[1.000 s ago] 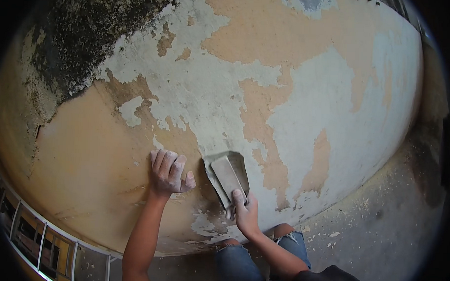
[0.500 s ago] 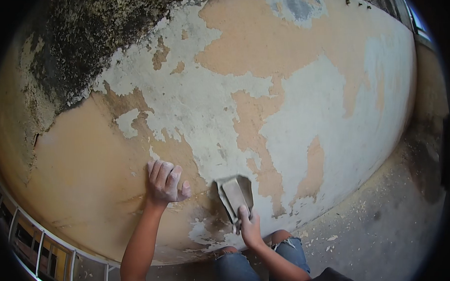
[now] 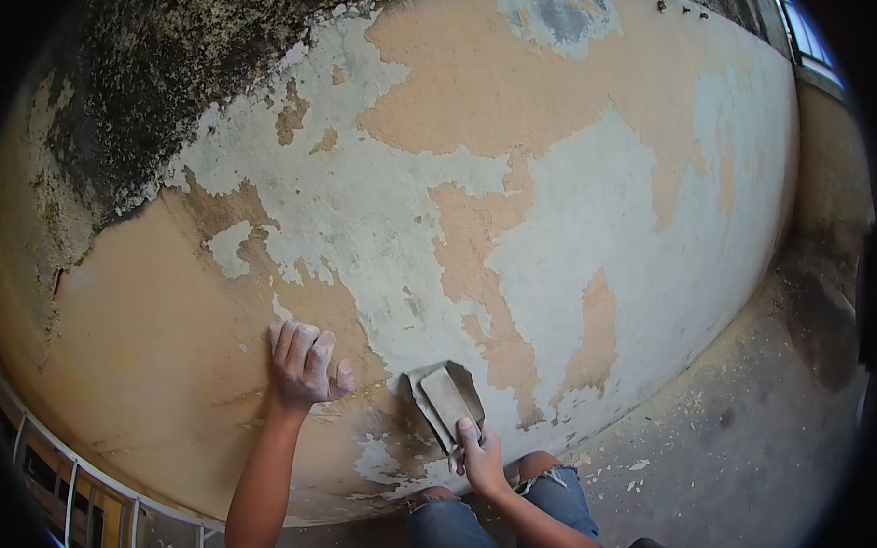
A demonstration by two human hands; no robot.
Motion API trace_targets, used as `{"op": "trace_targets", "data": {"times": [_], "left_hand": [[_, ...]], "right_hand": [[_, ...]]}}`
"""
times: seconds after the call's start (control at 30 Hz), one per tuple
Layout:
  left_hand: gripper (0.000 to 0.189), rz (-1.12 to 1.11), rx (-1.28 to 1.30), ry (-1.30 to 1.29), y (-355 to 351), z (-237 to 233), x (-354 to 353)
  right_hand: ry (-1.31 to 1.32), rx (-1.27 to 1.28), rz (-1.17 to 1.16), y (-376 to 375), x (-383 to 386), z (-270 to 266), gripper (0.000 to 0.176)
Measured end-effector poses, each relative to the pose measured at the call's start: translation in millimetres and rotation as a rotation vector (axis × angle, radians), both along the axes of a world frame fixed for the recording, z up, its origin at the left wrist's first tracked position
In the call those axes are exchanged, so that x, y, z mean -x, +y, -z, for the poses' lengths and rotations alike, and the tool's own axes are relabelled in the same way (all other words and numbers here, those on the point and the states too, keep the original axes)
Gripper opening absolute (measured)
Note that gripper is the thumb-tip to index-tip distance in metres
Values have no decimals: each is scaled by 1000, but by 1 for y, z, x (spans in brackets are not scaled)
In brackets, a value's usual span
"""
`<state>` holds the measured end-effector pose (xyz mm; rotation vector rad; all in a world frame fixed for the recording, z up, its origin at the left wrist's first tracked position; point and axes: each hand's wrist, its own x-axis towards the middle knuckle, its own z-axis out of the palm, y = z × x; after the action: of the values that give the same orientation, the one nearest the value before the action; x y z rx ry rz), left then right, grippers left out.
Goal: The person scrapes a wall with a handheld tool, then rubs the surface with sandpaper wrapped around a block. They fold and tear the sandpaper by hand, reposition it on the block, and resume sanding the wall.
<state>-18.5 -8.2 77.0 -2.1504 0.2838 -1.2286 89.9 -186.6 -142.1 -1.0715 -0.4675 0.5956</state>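
Peeling wall (image 3: 575, 230) fills most of the view, with pale grey-white paint flaking off a tan layer. My right hand (image 3: 482, 457) grips a sanding block (image 3: 450, 398) by its near end. Under the block, a dark, bent sheet of what looks like sandpaper (image 3: 464, 379) sticks out past the edges, against the lower wall. My left hand (image 3: 305, 366), dusty white on the fingers, rests on the tan part of the wall to the left. Its fingers are curled in and the thumb stands a little apart; nothing shows in it.
Black, rough growth (image 3: 155, 90) covers the wall's upper left. A white metal frame (image 3: 68, 498) stands at the lower left. Paint flakes (image 3: 638, 465) litter the grey floor (image 3: 702, 486) on the right. My knees in torn jeans (image 3: 454, 531) are close to the wall.
The view has shifted slightly, so the wall appears further left. The block sits a little lower and further left in view, still in my right hand. My left hand keeps its curled pose.
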Motion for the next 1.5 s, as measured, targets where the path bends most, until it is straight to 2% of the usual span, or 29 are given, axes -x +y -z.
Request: {"op": "trace_targets", "data": {"times": [0.03, 0.1, 0.2, 0.37, 0.47, 0.53, 0.57, 0.67, 0.77, 0.8, 0.87, 0.93, 0.97, 1.03, 1.1, 1.17, 1.2, 1.3, 1.4, 1.47, 1.5], "left_hand": [[28, -8, 15, 19, 0, 2, 1], [27, 14, -3, -3, 0, 0, 0], [27, 15, -5, -7, 0, 0, 0], [27, 28, -1, -20, 1, -2, -1], [27, 15, 8, -7, 2, 0, 0], [27, 21, 8, 5, 2, 1, 0], [27, 17, 9, 9, 1, 1, 0], [26, 19, -20, -5, 0, -2, 0], [25, 16, -14, -11, 1, 0, 1], [25, 25, -24, -24, 1, -2, -2], [24, 8, -19, -19, 0, 0, 0], [26, -26, -13, -11, 1, 7, 4], [28, -52, -100, -67, -2, 5, 3], [35, -135, -222, -120, -1, 7, 5], [34, -150, -277, -116, -8, 5, 3], [35, -161, -318, -101, -8, 5, 1], [35, -161, -321, -113, -8, 4, 1], [35, -174, -324, -62, -8, 5, 1], [33, -151, -324, -60, -4, 8, 6], [33, -137, -337, -40, -4, 7, 6], [34, -127, -346, -43, -1, 8, 5]], "right_hand": [[-33, -7, 39, 2, 3, 3, 41], [4, -79, -33, -6, -9, -65, 42], [-28, -183, -33, -1, -20, -94, 43], [106, 5, -27, -21, 8, 17, 40], [103, -3, 24, -23, 6, -17, 40], [-53, -106, 95, -7, -13, -55, 43], [-15, -122, 48, -9, -18, -85, 43], [-20, -189, -12, -3, -19, -96, 41], [-14, -16, 31, -3, 7, -9, 40], [46, 2, -24, -12, 14, -9, 42], [118, -4, -9, -8, 15, -11, 40], [-30, -66, 37, -8, 2, -59, 41], [-24, -62, 32, -6, -5, -80, 41], [0, -226, 9, 0, -13, -111, 43], [-11, -181, 6, -2, -9, -97, 43], [-11, -42, 38, -1, -3, -46, 45], [-23, -28, 42, -10, 6, -45, 45], [100, -31, -4, -17, 14, -45, 44], [19, -49, -9, -5, -1, -79, 44], [-2, -219, -14, -4, -9, -109, 45], [-26, -200, 17, 2, -12, -100, 45]]}}
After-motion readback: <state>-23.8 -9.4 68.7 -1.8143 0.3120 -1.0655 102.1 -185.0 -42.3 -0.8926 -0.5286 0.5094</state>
